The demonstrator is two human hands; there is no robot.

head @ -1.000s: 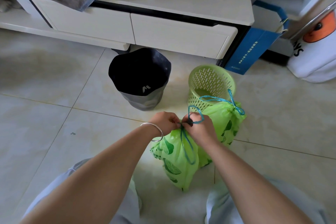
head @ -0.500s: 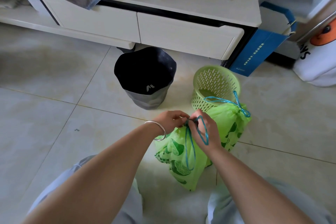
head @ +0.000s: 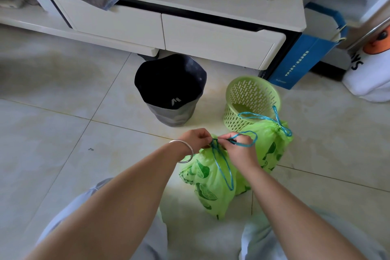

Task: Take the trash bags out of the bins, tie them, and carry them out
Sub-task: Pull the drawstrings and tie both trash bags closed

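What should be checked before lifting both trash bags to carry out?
1. Near green trash bag neck gathered: ok, bunched under the blue drawstring.
2. Knot on it finished: not ok, left hand and right hand are pinching the string at the neck.
3. Far green trash bag tied: ok, bow at its top.
4. Black bin emptied: ok, nothing shows inside.
5. Green basket bin emptied: ok, no liner shows.
6. Bags free of leaks: cannot tell.
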